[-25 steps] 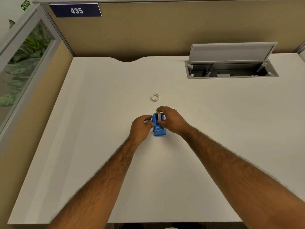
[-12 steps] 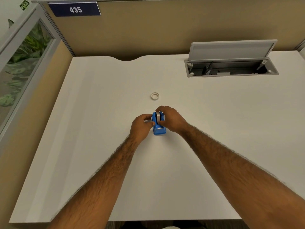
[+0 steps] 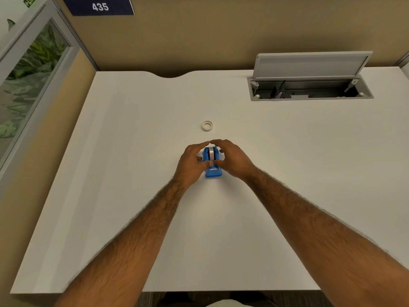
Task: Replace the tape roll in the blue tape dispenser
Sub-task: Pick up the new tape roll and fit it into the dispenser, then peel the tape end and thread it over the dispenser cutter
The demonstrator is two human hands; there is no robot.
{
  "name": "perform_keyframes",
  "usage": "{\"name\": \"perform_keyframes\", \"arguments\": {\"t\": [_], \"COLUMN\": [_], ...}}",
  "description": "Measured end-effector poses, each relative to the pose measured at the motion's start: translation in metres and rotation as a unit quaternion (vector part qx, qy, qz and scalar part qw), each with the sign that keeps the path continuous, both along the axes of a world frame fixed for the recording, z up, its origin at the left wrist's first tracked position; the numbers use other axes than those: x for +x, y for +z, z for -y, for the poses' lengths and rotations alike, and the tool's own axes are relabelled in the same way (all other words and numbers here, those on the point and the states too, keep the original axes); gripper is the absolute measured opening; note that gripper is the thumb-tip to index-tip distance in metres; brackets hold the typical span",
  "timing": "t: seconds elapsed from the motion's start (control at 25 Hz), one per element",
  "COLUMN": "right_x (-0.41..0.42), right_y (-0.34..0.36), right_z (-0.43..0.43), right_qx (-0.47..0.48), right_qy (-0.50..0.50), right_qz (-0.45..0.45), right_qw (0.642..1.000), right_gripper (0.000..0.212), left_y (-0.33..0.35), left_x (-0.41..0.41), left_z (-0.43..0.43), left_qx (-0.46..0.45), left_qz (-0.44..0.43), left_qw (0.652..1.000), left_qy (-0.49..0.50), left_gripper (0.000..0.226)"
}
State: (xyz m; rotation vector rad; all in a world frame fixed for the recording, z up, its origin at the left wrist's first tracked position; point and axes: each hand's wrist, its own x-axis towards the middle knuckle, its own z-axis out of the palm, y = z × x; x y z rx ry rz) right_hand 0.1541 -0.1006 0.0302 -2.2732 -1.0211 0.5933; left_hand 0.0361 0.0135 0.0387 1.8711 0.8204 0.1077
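Observation:
The blue tape dispenser stands on the white desk, its cutter end toward me. A tape roll sits in its cradle, showing as a grey-white band between the blue sides. My left hand cups the dispenser's left side and my right hand cups its right side. The fingertips of both hands nearly meet over the far end of the roll, and the thumbs press on the body near the cutter. A small white ring, a bare tape core, lies flat on the desk just beyond my hands.
An open cable tray with its grey lid raised is sunk into the desk at the back right. A tan partition wall with a sign reading 435 runs behind the desk. A glass panel stands to the left.
My left hand has moved up from the dispenser's left side to cup it, fingers now arching over the roll. The roll sits lower in the cradle, and my right hand has spread around it.

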Motion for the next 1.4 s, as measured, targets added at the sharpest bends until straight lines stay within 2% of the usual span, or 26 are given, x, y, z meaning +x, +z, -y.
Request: {"name": "perform_keyframes", "arguments": {"t": [0.2, 0.36, 0.6, 1.04, 1.4], "right_x": [0.001, 0.001, 0.001, 0.01, 0.003], "right_y": [-0.001, 0.0, -0.001, 0.004, 0.006], "right_z": [0.006, 0.008, 0.005, -0.015, -0.014], "right_qx": [0.052, 0.056, 0.056, 0.048, 0.054], "right_qy": [-0.017, -0.003, -0.009, -0.027, -0.068], "right_qz": [0.02, 0.017, 0.008, 0.007, -0.024], "right_qw": [0.998, 0.998, 0.998, 0.998, 0.996], "right_gripper": [0.037, 0.039, 0.043, 0.008, 0.003], "left_y": [-0.004, -0.004, -0.005, -0.02, -0.013], "left_x": [-0.001, -0.002, 0.003, 0.006, 0.003], "left_z": [-0.001, -0.004, 0.0, -0.004, -0.004], "left_qx": [0.055, 0.102, 0.075, 0.077, 0.041], "left_qz": [0.017, -0.003, 0.001, -0.011, 0.012], "left_qw": [0.998, 0.992, 0.996, 0.996, 0.998], "left_qy": [-0.032, -0.069, -0.056, -0.046, -0.039], "left_gripper": [0.061, 0.058, 0.055, 0.053, 0.064]}}
